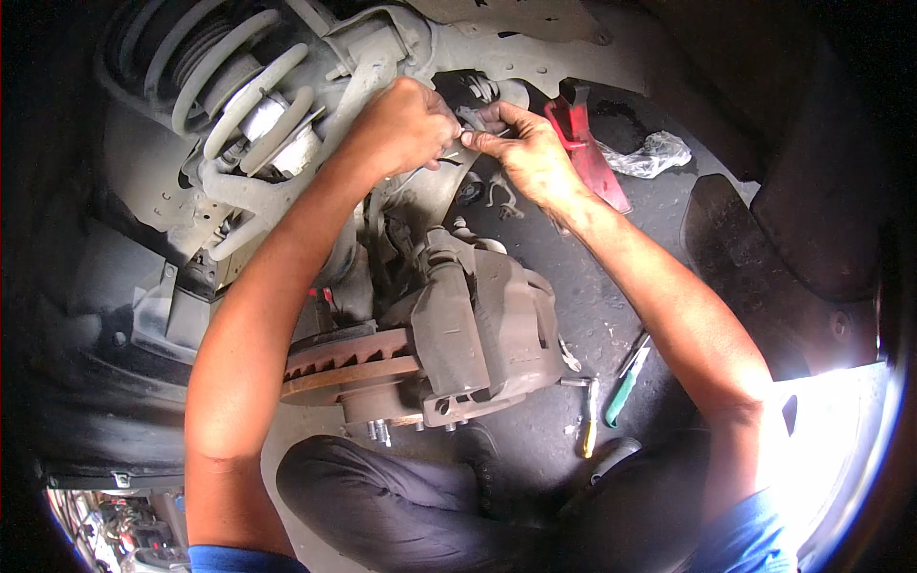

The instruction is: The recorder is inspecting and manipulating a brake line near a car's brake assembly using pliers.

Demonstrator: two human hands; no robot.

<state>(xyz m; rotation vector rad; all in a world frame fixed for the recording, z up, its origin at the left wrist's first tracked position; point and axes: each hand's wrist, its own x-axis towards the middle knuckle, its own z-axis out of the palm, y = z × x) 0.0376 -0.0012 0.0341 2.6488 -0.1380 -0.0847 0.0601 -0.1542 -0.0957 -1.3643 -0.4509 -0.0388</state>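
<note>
Beyond the brake caliper (516, 329), far centre, fingertip work on a small pale piece (461, 132) appears under way. Right hand (523, 153): thumb and finger pinched on it. Left hand (406, 126): curled closed beside it, contents indeterminable. Next move: probably steady, paired control. Fingers obscure the piece's shape.

Two tools, one green-handled (623, 393) and one yellow-handled (590, 420), lie near each other on the dark floor (621, 272), right of the brake caliper (516, 329). The brake disc (353, 361) shows rust along its edge. Crumpled clear plastic (659, 155) lies just beside a red stand (604, 174). A pale coil spring (241, 102) occupies the upper left.
</note>
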